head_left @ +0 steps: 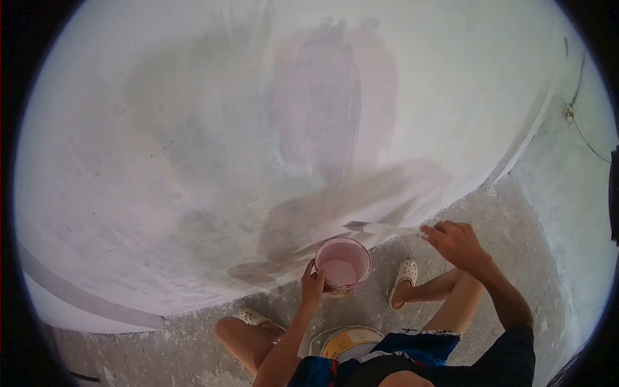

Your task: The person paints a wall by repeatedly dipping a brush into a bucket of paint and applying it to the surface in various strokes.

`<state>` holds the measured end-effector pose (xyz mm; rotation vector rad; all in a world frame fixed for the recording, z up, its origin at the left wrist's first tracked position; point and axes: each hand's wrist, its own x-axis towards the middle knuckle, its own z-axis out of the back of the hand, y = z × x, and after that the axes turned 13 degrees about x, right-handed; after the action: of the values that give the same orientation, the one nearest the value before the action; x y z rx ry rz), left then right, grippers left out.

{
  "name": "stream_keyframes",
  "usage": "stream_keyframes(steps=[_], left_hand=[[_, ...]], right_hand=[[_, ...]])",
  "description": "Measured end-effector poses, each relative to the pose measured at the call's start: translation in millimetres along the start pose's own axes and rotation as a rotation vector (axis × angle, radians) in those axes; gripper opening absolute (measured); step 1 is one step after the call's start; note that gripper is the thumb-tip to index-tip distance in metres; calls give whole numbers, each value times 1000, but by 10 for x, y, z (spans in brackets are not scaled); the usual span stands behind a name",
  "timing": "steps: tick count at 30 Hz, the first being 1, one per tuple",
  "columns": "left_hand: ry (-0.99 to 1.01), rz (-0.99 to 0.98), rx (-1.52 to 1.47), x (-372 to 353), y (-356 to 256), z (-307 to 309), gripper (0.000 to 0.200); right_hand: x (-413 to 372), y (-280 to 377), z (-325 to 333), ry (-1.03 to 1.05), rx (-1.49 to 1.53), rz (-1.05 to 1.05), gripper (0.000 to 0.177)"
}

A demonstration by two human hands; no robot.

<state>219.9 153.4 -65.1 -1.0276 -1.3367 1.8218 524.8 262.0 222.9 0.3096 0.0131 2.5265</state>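
Note:
My left hand grips the left side of a small bucket, its thumb at the rim. Pinkish paint lies in the bottom of the bucket. Out to the right, my right hand is closed around the pale handle of a paintbrush. The brush points left, its dark bristles just above the bucket's far rim and close to the wall. On the white wall ahead, a damp-looking pinkish patch shows streaky brush marks.
Below my lap stands a bucket with a yellow label. My feet, in white clogs, rest on the stained concrete floor. A wire hangs from a small outlet on the right wall. A grey baseboard runs along the lower left.

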Motion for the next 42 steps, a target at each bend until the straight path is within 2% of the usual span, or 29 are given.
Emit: stream_keyframes(steps=[2,4,5,7,9,12,17,20,22,23,24,26,28,31,36,38,39,41,42], left_hand=[[-3,68,-170,-55,-166,-54,56],[26,92,-207,-75,-257,-70,55],[48,119,-240,-82,-284,-80,55],[54,103,-205,-94,-344,-82,54],[60,86,-169,-135,-428,-72,53],[64,51,-210,-192,-520,-60,52],[74,129,-107,-139,-407,-51,55],[66,85,-133,-163,-365,-53,57],[78,74,-175,-201,-365,-35,57],[91,60,-216,-205,-362,-40,58],[95,57,-220,-210,-361,-47,58],[71,68,-176,-199,-329,-44,58],[75,81,-136,-211,-351,-30,58],[85,104,-120,-253,-403,-11,59],[100,64,-194,-195,-206,-47,59],[99,80,-103,-244,-348,-22,57],[98,81,-106,-209,-296,-23,57],[91,41,-118,-132,-123,-69,55],[92,45,-119,-172,-184,-67,55]], right_hand=[[103,-19,224,-37,-6,38,30],[222,-19,485,-214,-11,83,26],[288,-15,642,-213,-17,80,26],[409,5,1004,-367,-122,104,27],[488,60,1393,-426,-83,-3,25],[550,143,1770,-643,-135,-79,27],[511,115,1851,-865,-259,-71,35],[518,147,1540,-894,-198,-16,43],[439,28,1149,-726,-199,-130,56],[414,-46,854,-587,-478,-194,60],[345,-50,570,-423,-409,-260,65],[204,-9,-14,-276,-110,-285,65],[16,-3,-582,-161,48,-284,66],[-159,87,-1165,-17,105,-335,66],[-248,164,-1257,116,159,-398,66],[-257,91,-1072,49,225,-364,59],[-216,62,-956,52,223,-362,59],[-139,11,-671,-116,218,-315,51],[-75,19,-496,-112,217,-316,51]])
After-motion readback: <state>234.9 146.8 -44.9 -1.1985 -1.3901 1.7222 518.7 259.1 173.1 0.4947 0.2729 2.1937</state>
